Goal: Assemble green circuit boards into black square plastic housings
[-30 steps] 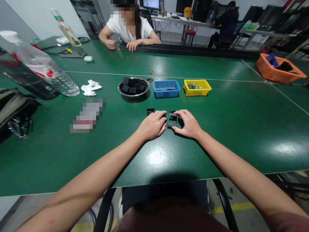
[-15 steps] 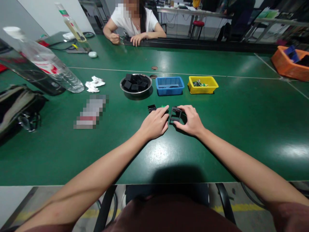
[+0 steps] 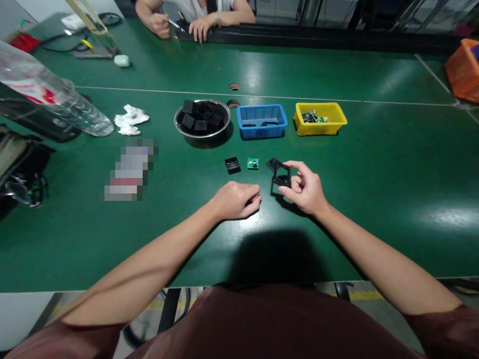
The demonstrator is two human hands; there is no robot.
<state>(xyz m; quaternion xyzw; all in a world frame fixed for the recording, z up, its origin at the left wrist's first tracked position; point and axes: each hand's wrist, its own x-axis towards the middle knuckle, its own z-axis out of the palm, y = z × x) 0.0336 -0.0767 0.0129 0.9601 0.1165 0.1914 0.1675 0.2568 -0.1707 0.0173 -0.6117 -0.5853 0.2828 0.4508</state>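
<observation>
My right hand (image 3: pixel 305 189) pinches a small black plastic frame (image 3: pixel 280 172) and holds it tilted just above the green table (image 3: pixel 374 164). My left hand (image 3: pixel 236 200) rests on the table to its left with fingers curled in; whether anything is inside them is hidden. Just beyond my hands lie a small black block (image 3: pixel 232 165) and a little green circuit board (image 3: pixel 253 163), untouched.
Behind them stand a metal bowl (image 3: pixel 202 130) of black parts, a blue bin (image 3: pixel 262 121) and a yellow bin (image 3: pixel 320 118) with small parts. A clear bottle (image 3: pixel 52 97), crumpled tissue (image 3: pixel 129 119) and a bag (image 3: pixel 18 164) lie left. Another person's hands (image 3: pixel 179 25) work across the table.
My right hand has lifted the black frame off the table and tilted it. My left hand has drawn back toward me, uncovering the green board. The camera has tipped downward.
</observation>
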